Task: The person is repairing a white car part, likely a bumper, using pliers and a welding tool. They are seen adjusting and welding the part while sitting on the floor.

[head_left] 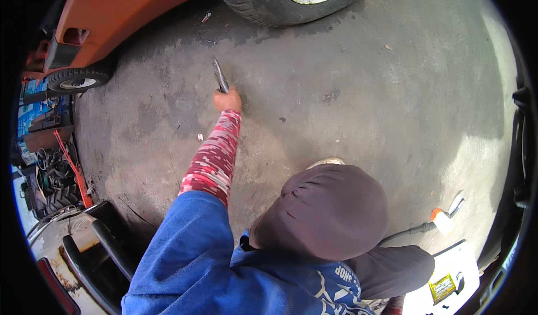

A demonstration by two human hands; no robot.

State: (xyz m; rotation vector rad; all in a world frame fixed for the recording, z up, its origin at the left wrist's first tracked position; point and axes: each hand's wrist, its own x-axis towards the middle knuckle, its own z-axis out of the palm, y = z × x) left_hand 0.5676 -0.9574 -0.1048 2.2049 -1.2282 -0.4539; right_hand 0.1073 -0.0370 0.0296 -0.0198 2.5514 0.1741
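Note:
My left hand (227, 100) is stretched out over the concrete floor, its fingers wrapped round a long, slim grey metal hand tool (219, 74). The tool's tip points away from me, toward the far side. Its exact kind is too small to make out. A red, patterned sleeve (214, 152) covers that forearm. My right hand is out of sight; only a bit of red sleeve (394, 304) shows at the lower edge, below my bent leg in dark trousers (336, 214).
A car wheel (255, 4) stands at the far side, beside an orange vehicle body (106, 18). Scrap parts (53, 175) and a rusty white vehicle panel (64, 270) line the left. At right lie a dark hose (409, 232), an orange-and-white item (441, 221) and a white panel (468, 257) bearing a yellow packet (443, 288).

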